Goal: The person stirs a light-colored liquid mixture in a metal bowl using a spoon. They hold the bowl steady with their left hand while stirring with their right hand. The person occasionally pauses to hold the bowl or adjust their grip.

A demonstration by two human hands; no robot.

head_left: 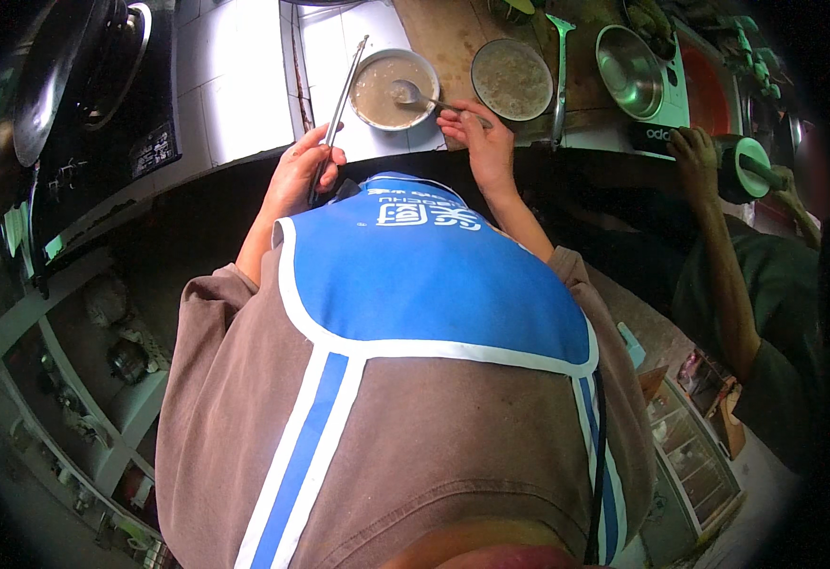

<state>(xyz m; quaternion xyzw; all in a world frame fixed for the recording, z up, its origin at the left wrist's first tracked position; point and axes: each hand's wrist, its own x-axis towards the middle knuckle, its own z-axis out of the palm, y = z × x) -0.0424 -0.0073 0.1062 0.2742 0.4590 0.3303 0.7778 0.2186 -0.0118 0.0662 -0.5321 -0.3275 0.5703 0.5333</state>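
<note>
My left hand [297, 173] grips a pair of long metal chopsticks [342, 104] that point up toward a white bowl [395, 88] of pale brownish liquid on the white counter. My right hand [479, 137] holds the handle of a metal spoon [413, 94] whose bowl rests in that liquid. A second round bowl [512, 79] with a grainy brown mix sits just right of it on a wooden board. My blue apron and brown shirt fill the lower middle.
A dark wok and black stove [102, 85] stand at the far left. A green-handled ladle [559, 66] and a steel bowl [629, 71] lie to the right. Another person's arm [718, 237] holds a round lidded container [745, 169] at right. Shelves with pots sit lower left.
</note>
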